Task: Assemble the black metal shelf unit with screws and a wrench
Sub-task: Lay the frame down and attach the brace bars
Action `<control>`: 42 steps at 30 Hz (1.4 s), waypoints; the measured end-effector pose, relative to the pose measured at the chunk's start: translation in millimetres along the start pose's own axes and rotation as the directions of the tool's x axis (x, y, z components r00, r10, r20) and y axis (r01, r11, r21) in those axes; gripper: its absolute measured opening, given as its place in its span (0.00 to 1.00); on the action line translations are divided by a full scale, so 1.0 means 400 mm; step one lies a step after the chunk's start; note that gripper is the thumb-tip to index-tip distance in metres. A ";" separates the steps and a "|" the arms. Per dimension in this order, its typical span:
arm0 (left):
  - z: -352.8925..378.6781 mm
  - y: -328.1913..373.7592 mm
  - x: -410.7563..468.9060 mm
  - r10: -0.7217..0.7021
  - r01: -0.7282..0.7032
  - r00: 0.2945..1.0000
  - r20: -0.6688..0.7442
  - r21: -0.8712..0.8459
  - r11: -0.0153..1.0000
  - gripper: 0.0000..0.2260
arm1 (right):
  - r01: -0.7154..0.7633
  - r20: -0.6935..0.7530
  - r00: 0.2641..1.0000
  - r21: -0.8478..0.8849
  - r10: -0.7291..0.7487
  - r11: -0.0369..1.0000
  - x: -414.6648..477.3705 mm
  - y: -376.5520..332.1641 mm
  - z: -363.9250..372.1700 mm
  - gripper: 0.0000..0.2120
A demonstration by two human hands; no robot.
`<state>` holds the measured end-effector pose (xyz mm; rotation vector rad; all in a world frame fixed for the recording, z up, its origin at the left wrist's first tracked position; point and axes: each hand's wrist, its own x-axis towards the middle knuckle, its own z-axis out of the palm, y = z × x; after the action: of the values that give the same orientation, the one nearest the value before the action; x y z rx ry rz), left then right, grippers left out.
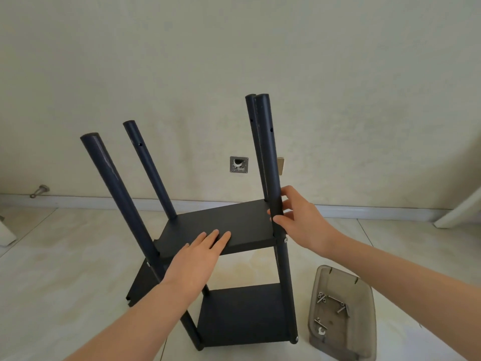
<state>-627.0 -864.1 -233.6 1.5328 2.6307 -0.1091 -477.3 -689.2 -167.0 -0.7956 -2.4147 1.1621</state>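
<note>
Standing under the hands, black shelf unit point(239, 313): left hand point(200, 256) flat on upper shelf point(234, 220), right hand point(299, 217) gripping a post point(265, 142).

Cream wall point(234, 48) — pale tiled floor point(65, 256)

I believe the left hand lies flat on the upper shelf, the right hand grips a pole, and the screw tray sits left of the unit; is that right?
Not quite: the head view shows the screw tray right of the unit, not left. The left hand on the upper shelf and right hand gripping a pole are correct.
</note>
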 end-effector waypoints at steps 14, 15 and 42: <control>0.055 0.120 0.091 0.123 -0.119 0.992 -0.035 0.082 0.989 0.42 | -0.131 -0.110 0.985 0.051 0.136 0.990 -0.044 0.141 -0.076 0.15; 0.058 0.128 0.095 0.127 -0.124 0.991 -0.033 0.085 0.989 0.42 | -0.133 -0.119 0.983 0.044 0.137 0.990 -0.048 0.153 -0.077 0.15; 0.101 0.178 0.079 0.229 -0.221 0.973 -0.027 0.172 0.960 0.41 | -0.229 -0.198 0.955 -0.015 0.222 0.973 -0.102 0.260 -0.080 0.20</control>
<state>-578.5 -806.2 -278.5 1.9001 2.5148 -0.2880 -393.9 -642.3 -232.7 -1.1665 -2.2339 1.0639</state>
